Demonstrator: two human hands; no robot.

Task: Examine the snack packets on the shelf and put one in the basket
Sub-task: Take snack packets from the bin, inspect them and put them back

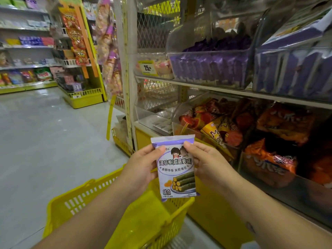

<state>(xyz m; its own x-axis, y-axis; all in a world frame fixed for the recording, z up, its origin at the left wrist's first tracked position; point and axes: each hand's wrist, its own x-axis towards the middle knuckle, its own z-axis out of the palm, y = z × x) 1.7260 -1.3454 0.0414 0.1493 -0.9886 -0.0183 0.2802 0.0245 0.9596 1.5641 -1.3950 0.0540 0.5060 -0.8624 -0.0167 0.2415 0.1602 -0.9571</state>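
Both the left hand (142, 165) and right hand (206, 162) pinch the snack packet (177, 168) by its edges, upright above the basket (100, 196) (yellow plastic). Released carelessly, the slick packet could glance off the rim onto the floor

Purple-and-white packet (177, 168), yellow slotted basket (100, 200), purple and orange shelf packets (212, 66).

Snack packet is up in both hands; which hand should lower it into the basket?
Left, probably. The left hand pinches the snack packet directly above the open yellow basket; the right hand holds it past the rim, beside the shelf.
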